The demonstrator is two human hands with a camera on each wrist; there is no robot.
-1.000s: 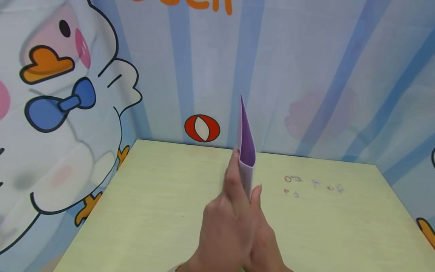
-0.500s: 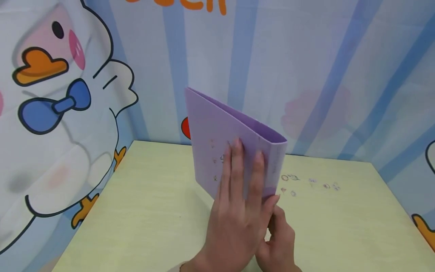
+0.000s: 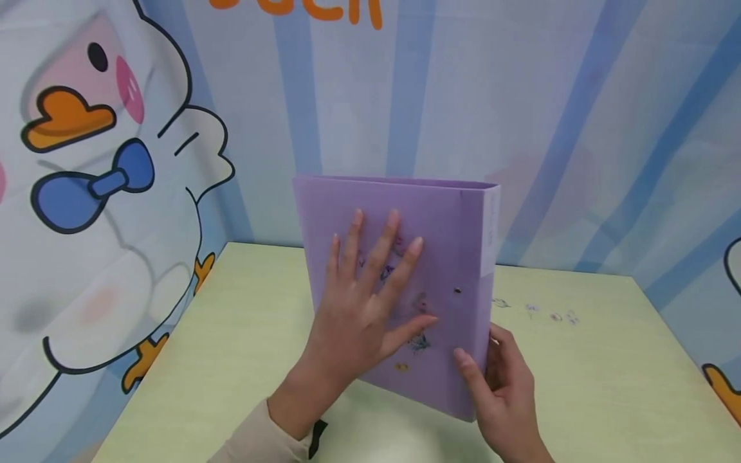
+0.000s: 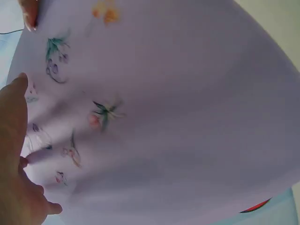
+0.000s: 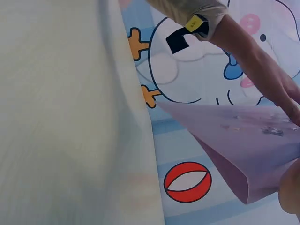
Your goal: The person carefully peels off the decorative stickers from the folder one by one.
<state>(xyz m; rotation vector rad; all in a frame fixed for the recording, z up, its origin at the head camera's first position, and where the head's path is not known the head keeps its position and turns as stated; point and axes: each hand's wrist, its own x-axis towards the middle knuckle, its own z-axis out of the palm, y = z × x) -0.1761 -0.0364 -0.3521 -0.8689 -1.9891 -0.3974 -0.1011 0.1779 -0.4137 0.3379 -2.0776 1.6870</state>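
Note:
A purple file folder [image 3: 446, 231] stands upright over the table, its cover facing me and its spine on the right. Flower stickers dot the cover, among them a yellow one [image 3: 401, 367] and a green-leaved one [image 4: 104, 112]. My left hand [image 3: 361, 315] lies flat on the cover with its fingers spread. At the lower right, my right hand [image 3: 509, 392] grips the spine edge, thumb on the front and fingers behind. The right wrist view shows the folder [image 5: 220, 136] from below, its covers slightly apart at one edge. The folder's back is hidden in the head view.
Several small flower-like pieces [image 3: 530, 308] lie on the pale yellow table [image 3: 608, 373] to the right, partly covered by the folder. Behind the table hangs a light blue striped backdrop [image 3: 359, 96] with a cartoon duck [image 3: 110, 270].
The folder has turned from edge-on to cover-on. My left hand has spread its fingers over the cover and shifted left; my right hand has moved right with the spine.

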